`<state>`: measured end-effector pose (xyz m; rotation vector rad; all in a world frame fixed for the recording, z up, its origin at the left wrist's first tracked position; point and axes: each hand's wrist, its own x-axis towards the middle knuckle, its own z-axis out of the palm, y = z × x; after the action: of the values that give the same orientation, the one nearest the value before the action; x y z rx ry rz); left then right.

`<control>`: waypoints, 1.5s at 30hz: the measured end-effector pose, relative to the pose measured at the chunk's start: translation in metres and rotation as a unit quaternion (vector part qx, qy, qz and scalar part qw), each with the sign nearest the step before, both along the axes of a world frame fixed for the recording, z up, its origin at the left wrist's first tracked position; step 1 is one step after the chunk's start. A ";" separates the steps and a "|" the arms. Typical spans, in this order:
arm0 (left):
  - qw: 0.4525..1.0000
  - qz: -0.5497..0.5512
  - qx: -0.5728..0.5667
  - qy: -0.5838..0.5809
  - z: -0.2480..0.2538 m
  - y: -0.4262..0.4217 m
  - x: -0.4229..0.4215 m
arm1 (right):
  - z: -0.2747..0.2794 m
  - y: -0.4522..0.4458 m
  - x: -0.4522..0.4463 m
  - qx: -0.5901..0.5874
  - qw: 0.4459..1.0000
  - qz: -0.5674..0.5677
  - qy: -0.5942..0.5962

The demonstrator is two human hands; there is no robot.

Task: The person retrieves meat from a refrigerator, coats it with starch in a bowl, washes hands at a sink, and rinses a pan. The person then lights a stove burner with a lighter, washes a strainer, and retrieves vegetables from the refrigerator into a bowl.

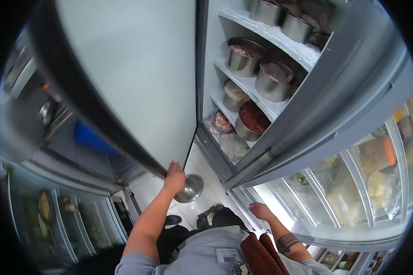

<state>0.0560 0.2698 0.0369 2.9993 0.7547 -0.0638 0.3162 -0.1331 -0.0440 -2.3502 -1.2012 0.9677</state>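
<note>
Brown cloth [261, 252] hangs at the shirt front. Left hand [175, 178]: fingers together at the open door's [133, 78] lower edge, metal bowl [192, 187] alongside, grip unclear. Right hand [260, 211]: near the lit cabinet's [348, 201] lower corner, finger spacing unclear.

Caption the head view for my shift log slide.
Left hand at the edge of an open door, beside frosty shelves of metal pots.

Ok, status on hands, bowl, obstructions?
Left hand at freezer door edge. Right hand apparently empty. Metal bowl beside left hand, grip unclear. Open door screens what's behind it.
</note>
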 end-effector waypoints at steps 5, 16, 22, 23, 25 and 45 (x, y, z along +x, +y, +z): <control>0.994 0.064 -0.032 -0.083 -0.013 0.038 -0.016 | 0.098 0.182 0.005 0.138 0.990 -0.008 -0.023; 0.892 0.333 -0.285 -0.112 -0.014 0.111 0.020 | 0.176 0.514 0.206 0.233 0.925 -0.195 -0.229; 0.822 0.323 -0.453 -0.120 -0.049 0.172 0.066 | 0.195 0.529 0.237 0.029 0.941 -0.209 -0.265; 0.828 0.298 -0.462 -0.112 -0.054 0.185 0.075 | 0.188 0.530 0.238 0.039 0.932 -0.224 -0.281; 0.815 0.269 -0.498 -0.124 -0.060 0.203 0.090 | 0.175 0.529 0.238 0.048 0.918 -0.247 -0.305; 0.496 0.236 -0.822 -0.150 -0.026 0.250 0.259 | 0.165 0.526 0.176 0.421 0.797 -0.429 0.058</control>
<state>0.3151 0.5194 0.0107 0.8572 0.6935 -0.1247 0.4917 0.3933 0.1212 -1.7029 -0.2636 0.1599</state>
